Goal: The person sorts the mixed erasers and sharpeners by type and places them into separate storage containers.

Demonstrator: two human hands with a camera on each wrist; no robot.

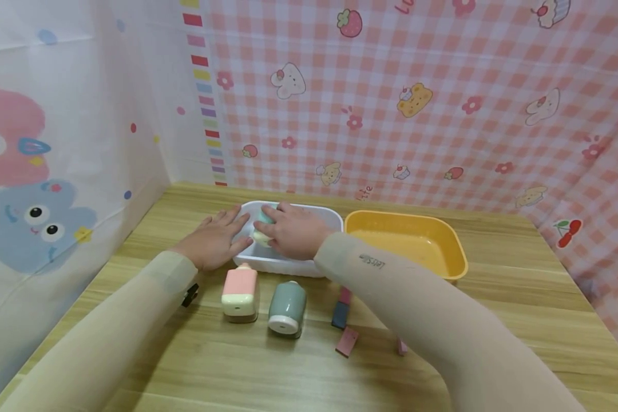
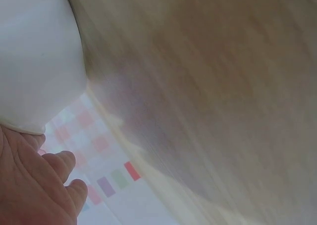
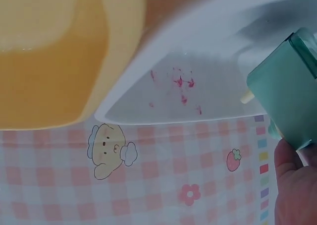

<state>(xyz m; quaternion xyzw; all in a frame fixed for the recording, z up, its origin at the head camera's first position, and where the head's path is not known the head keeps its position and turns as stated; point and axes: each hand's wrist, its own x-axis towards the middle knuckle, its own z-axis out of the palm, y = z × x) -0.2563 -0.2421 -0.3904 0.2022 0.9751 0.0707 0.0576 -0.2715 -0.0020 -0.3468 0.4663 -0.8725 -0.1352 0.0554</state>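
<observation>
In the head view my right hand (image 1: 298, 232) reaches into a white plastic basin (image 1: 280, 266) and holds a mint-green bottle (image 1: 265, 216) with a pale yellow part. The right wrist view shows the boxy green bottle (image 3: 287, 91) tilted over the basin floor, thumb and fingers of the right hand (image 3: 297, 190) at its edge. My left hand (image 1: 211, 240) rests on the basin's left rim, fingers spread. From the left wrist, that hand (image 2: 27, 180) touches the outer white wall (image 2: 39, 51). Pink smears (image 3: 181, 84) mark the basin's inside.
A yellow basin (image 1: 455, 257) stands right of the white one. In front are a pink bottle (image 1: 240, 292), a grey-green bottle (image 1: 287, 306), a dark blue block (image 1: 340, 315) and a pink block (image 1: 347, 342). A small black object (image 1: 190, 294) lies by the left sleeve.
</observation>
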